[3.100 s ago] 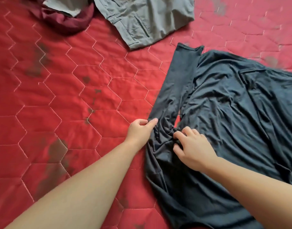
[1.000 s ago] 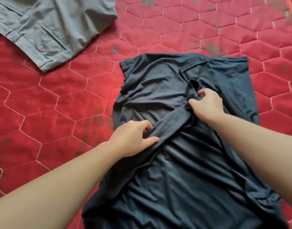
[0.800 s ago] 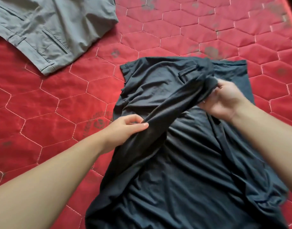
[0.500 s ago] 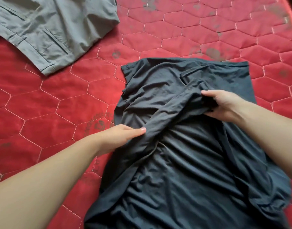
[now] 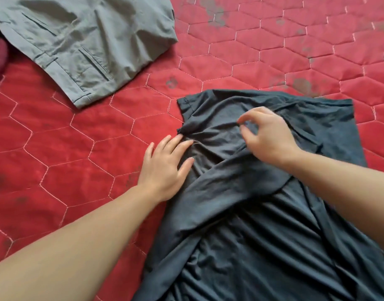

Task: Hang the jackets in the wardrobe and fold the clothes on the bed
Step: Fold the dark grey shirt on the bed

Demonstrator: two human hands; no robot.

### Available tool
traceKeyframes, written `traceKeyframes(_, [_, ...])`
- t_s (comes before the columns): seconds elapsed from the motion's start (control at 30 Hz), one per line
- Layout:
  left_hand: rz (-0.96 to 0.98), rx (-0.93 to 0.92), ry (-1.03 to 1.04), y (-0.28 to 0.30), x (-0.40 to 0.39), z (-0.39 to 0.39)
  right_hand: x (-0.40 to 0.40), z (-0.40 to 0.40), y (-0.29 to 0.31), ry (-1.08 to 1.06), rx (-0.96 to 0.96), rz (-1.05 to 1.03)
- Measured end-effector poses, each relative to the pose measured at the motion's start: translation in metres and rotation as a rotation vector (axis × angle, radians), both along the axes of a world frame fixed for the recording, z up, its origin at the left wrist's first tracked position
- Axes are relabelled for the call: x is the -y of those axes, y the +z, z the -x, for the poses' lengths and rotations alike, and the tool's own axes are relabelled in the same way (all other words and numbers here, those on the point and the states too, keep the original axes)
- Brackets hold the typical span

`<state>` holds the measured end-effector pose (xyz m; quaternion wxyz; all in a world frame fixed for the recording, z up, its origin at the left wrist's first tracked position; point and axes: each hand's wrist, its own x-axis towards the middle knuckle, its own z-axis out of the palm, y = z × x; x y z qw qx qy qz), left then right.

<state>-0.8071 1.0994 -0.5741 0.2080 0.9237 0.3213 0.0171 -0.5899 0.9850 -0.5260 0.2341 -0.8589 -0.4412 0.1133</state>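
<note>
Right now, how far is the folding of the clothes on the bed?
Done: the dark shirt has one sleeve folded across its body. In hand: the left hand presses its edge flat, the right hand hovers over it. Left: the grey trousers lie unfolded.

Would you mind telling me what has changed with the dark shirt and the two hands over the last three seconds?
The shirt's sleeve, which lay out to the side, has been folded across the dark shirt. The right hand has let go of it and hovers with fingers loosely curled; the left hand has stopped pinching and lies flat at the shirt's edge. The grey trousers remain on the red quilt.
</note>
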Motion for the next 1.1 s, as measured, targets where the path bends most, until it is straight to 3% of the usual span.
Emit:
traceKeyframes(0.1, [-0.062, -0.053, 0.029, -0.016, -0.02, 0.025, -0.05, 0.023, -0.008, 0.107, -0.01, -0.002])
traceKeyframes(0.23, [-0.1, -0.073, -0.012, -0.02, -0.026, 0.031, -0.12, 0.023, -0.019, -0.002, -0.007, 0.087])
traceKeyframes(0.33, [-0.112, -0.069, -0.01, -0.022, -0.026, 0.031, -0.153, 0.018, -0.027, -0.007, 0.153, 0.369])
traceKeyframes(0.43, [-0.099, -0.069, -0.012, -0.023, -0.027, 0.032, -0.174, 0.014, -0.028, 0.125, 0.305, 0.4])
traceKeyframes(0.47, [-0.098, -0.064, -0.015, -0.023, -0.027, 0.032, -0.182, 0.011, -0.026, 0.094, 0.264, 0.359])
traceKeyframes(0.6, [-0.091, -0.045, -0.022, -0.023, -0.028, 0.031, -0.218, -0.01, -0.019, -0.18, -0.251, 0.129])
traceKeyframes(0.7, [-0.096, -0.019, -0.015, -0.023, -0.027, 0.031, -0.227, -0.014, -0.02, -0.34, -0.519, 0.001])
traceKeyframes(0.8, [-0.091, -0.005, -0.017, -0.021, -0.028, 0.032, -0.22, -0.009, -0.021, -0.356, -0.719, -0.068])
traceKeyframes(0.83, [-0.093, 0.001, -0.018, -0.021, -0.028, 0.031, -0.213, -0.004, -0.022, -0.297, -0.647, -0.096])
traceKeyframes(0.97, [-0.107, 0.002, -0.019, -0.02, -0.026, 0.031, -0.137, 0.045, -0.034, 0.146, -0.021, -0.167])
traceKeyframes(1.03, [-0.111, 0.008, -0.013, -0.021, -0.027, 0.03, -0.1, 0.051, -0.047, 0.198, 0.148, 0.065])
traceKeyframes(1.1, [-0.105, 0.022, -0.007, -0.021, -0.027, 0.032, -0.081, 0.037, -0.06, 0.069, 0.178, 0.311])
